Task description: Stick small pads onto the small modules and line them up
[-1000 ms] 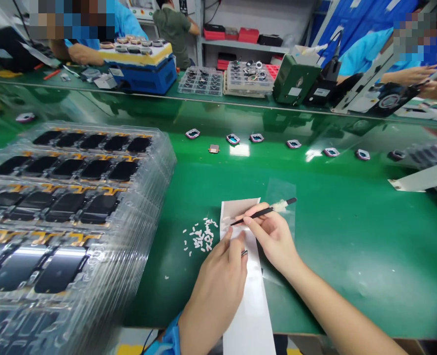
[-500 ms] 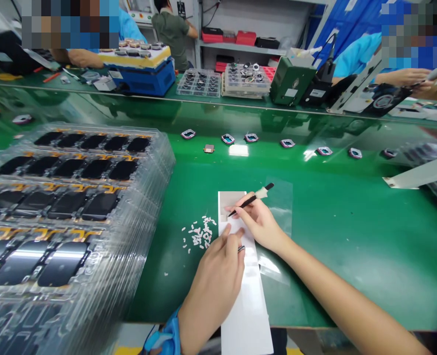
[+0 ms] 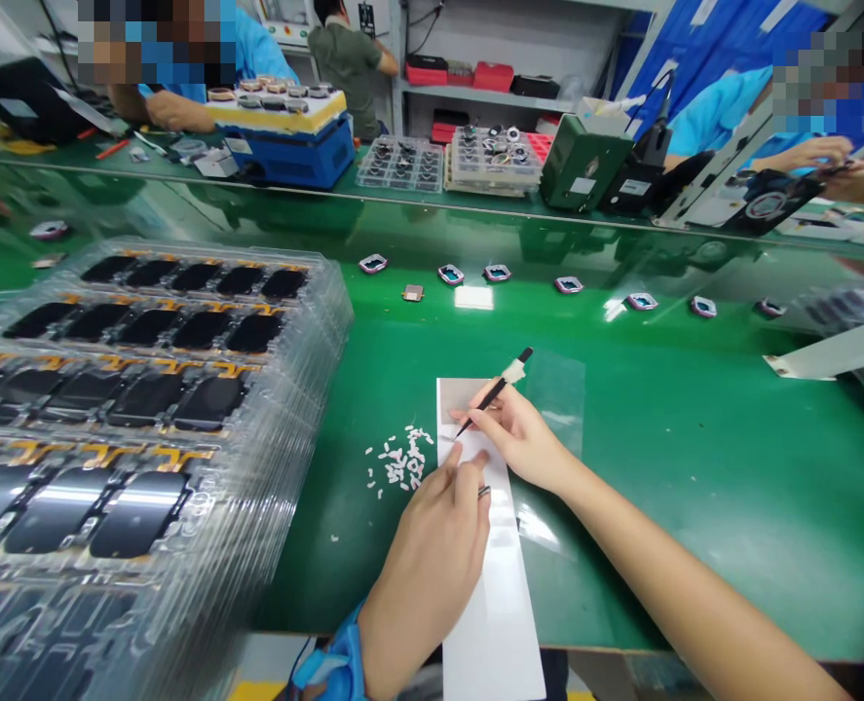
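My right hand (image 3: 523,443) is closed around slim black tweezers (image 3: 491,394) with whitish tape wrapped near their upper end. Their pointed tip meets the top part of a long white strip (image 3: 490,604). My left hand (image 3: 435,550), with a ring on one finger and a blue band at the wrist, holds the strip down, its fingertips just below the tweezer tip. The undersides of the left fingers are hidden. Small white pieces (image 3: 404,462) lie scattered on the green table left of the strip. A clear sheet (image 3: 559,394) lies flat beyond my right hand.
Stacked clear trays (image 3: 256,419) of dark screens stand on the left. Several small watch-like frames (image 3: 568,284) line the table's far side near a small square part (image 3: 413,293). Co-workers sit across, behind a blue machine (image 3: 296,151) and a green box (image 3: 582,161).
The tweezers stand slightly steeper, and their tip has moved a little down the strip towards my left fingertips. The whole view has shifted slightly; both hands keep their places on the strip.
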A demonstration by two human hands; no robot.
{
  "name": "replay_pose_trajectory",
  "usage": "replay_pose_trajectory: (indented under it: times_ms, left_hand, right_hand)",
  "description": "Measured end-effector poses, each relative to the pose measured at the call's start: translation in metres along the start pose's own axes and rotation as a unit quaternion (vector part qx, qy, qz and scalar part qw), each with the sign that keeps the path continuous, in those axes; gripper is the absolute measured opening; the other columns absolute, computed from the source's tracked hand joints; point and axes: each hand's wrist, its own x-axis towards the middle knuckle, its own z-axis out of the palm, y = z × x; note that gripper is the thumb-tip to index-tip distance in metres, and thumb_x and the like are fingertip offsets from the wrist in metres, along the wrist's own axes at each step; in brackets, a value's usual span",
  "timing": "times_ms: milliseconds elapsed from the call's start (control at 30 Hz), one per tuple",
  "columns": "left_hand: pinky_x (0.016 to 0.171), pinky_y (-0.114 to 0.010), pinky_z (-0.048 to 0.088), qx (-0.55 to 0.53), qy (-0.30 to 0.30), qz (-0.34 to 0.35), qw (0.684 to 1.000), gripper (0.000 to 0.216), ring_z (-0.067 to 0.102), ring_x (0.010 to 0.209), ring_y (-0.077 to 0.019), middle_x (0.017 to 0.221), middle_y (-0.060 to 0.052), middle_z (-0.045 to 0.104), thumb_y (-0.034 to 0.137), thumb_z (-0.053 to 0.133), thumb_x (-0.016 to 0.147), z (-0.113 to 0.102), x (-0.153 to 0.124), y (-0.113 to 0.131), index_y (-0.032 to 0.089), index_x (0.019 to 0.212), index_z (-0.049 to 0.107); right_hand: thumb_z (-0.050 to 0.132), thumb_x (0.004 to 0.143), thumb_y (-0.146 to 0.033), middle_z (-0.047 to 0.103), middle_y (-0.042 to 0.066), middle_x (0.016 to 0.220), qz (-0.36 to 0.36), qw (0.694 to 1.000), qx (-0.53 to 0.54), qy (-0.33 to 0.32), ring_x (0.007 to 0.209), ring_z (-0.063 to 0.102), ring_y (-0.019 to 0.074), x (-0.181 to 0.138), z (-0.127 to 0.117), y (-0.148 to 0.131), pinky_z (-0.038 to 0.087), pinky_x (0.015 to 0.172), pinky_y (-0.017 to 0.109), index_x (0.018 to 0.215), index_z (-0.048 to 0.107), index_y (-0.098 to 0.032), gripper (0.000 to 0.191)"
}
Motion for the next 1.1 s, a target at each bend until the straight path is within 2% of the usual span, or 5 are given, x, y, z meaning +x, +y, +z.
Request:
replay_pose_trajectory:
  times_ms: [133,267,467,633,1100]
  left_hand:
    - [0.099,-0.052,0.049,-0.057,0.014,-0.006,0.998,0.015,0.053,0.131,-0.0343,0.131,-0.022,0.061,0.014,0.036,0.102,-0.003,-0.002,0.001,0.016,0.112,0.048]
    - [0.096,-0.042,0.049,-0.193,0.099,-0.043,0.975,0.011,0.06,0.118,-0.0255,0.116,-0.011,0.067,0.022,0.039,0.104,-0.009,-0.006,0.0,0.022,0.109,0.049]
    - [0.054,-0.019,0.042,-0.473,0.098,-0.132,0.866,0.017,0.051,0.054,-0.0079,0.078,0.002,0.066,0.04,0.039,0.106,-0.015,-0.011,0.002,0.024,0.106,0.044]
    - [0.042,-0.015,0.023,-0.568,0.055,-0.143,0.809,0.033,0.029,0.042,-0.0037,0.063,0.009,0.053,0.055,0.049,0.099,-0.016,-0.01,0.005,0.024,0.101,0.04]
    - [0.047,-0.016,0.027,-0.551,0.087,-0.132,0.819,0.022,0.033,0.051,-0.0055,0.069,0.007,0.049,0.044,0.05,0.102,-0.004,-0.014,-0.003,0.024,0.105,0.041]
  right_hand:
    - [0.067,0.088,-0.048,0.071,0.001,0.086,-0.017,0.999,0.037,0.036,0.09,0.075,0.0208,-0.01,0.0,-0.016,0.06,0.081,0.037,0.089,0.053,-0.026,0.025]
    - [0.071,0.088,-0.029,0.073,0.001,0.083,-0.08,0.984,0.078,0.141,0.082,0.074,0.0158,-0.035,-0.003,-0.042,0.061,0.074,0.028,0.09,0.061,-0.024,0.011]
    - [0.068,0.09,-0.019,0.067,0.0,0.085,-0.111,0.961,0.116,0.223,0.079,0.076,0.0167,-0.079,0.021,-0.046,0.065,0.07,0.027,0.091,0.067,-0.023,0.005]
    - [0.064,0.093,-0.019,0.07,-0.001,0.083,-0.109,0.942,0.185,0.257,0.077,0.077,0.0189,-0.086,0.047,-0.033,0.066,0.064,0.027,0.096,0.062,-0.026,0.008]
    - [0.062,0.095,-0.019,0.07,-0.001,0.085,-0.097,0.931,0.209,0.281,0.077,0.078,0.0178,-0.082,0.055,-0.026,0.064,0.062,0.024,0.098,0.06,-0.027,0.008]
